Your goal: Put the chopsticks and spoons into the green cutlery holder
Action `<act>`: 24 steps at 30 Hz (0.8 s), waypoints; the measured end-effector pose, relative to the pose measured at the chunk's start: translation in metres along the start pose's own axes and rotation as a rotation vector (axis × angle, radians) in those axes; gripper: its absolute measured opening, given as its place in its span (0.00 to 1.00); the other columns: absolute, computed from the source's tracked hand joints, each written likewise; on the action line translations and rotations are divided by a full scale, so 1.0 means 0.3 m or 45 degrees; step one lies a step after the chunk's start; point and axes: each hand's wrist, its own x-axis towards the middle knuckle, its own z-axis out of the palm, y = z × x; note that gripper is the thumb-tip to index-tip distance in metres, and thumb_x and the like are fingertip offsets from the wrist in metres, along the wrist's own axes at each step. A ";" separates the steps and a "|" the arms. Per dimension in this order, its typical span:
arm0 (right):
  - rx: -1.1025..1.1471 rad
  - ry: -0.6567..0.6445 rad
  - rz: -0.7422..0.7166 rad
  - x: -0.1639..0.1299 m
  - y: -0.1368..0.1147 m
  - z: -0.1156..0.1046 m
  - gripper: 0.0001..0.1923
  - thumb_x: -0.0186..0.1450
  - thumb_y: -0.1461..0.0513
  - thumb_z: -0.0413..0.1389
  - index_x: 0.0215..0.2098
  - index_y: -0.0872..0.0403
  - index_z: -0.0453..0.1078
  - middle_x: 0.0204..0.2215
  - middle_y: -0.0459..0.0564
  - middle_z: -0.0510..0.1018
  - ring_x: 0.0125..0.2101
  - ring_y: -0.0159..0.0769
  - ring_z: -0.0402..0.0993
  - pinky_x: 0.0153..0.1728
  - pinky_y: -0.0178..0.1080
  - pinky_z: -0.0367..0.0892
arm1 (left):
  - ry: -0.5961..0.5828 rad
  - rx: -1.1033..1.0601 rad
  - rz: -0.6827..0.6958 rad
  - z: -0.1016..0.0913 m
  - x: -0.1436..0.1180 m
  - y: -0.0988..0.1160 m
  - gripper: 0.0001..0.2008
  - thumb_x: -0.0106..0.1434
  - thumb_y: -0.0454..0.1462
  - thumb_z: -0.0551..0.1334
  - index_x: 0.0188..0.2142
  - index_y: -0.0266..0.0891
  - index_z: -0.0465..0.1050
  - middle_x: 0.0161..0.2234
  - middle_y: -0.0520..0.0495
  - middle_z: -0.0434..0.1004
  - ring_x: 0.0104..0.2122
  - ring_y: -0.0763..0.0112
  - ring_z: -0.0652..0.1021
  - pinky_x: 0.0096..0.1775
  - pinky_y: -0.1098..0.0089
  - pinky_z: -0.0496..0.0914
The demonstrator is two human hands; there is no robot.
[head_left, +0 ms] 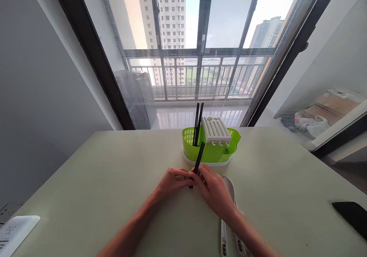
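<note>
Black chopsticks (199,158), likely light, stiff and slick, best held mid-length, sit pinched between fingers of left hand (169,181) and right hand (215,188), near side of green caddy (211,156).

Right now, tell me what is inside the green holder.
Black chopsticks stand toward the left in the green holder, beside its white rack. Its front wall and the rack cover the bottom; anything there is hidden.

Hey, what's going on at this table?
A person's left hand and right hand hold black chopsticks in front of a green utensil holder. More chopsticks stand in the holder, beside its white slotted rack. White-handled utensils lie on the table, partly hidden by the right forearm.
</note>
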 end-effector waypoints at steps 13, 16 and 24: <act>0.053 0.302 -0.119 0.126 -0.168 -0.229 0.11 0.73 0.54 0.52 0.37 0.51 0.70 0.26 0.45 0.77 0.23 0.30 0.71 0.28 0.33 0.67 | -0.035 -0.157 -0.115 0.006 0.005 0.015 0.15 0.54 0.46 0.73 0.35 0.38 0.86 0.34 0.43 0.84 0.31 0.64 0.81 0.37 0.66 0.75; 0.045 0.232 -0.146 0.157 -0.190 -0.281 0.13 0.72 0.54 0.52 0.33 0.51 0.70 0.25 0.45 0.77 0.23 0.30 0.72 0.27 0.33 0.67 | -0.022 -0.163 -0.137 0.006 0.005 0.006 0.15 0.54 0.46 0.74 0.36 0.38 0.86 0.36 0.43 0.85 0.34 0.62 0.82 0.40 0.65 0.75; 0.176 0.637 -0.197 0.329 -0.249 -0.547 0.13 0.69 0.52 0.59 0.31 0.50 0.71 0.21 0.42 0.71 0.17 0.26 0.67 0.18 0.31 0.63 | 0.082 0.014 -0.174 0.011 0.011 -0.029 0.11 0.58 0.44 0.71 0.34 0.37 0.85 0.31 0.47 0.85 0.32 0.66 0.80 0.36 0.70 0.72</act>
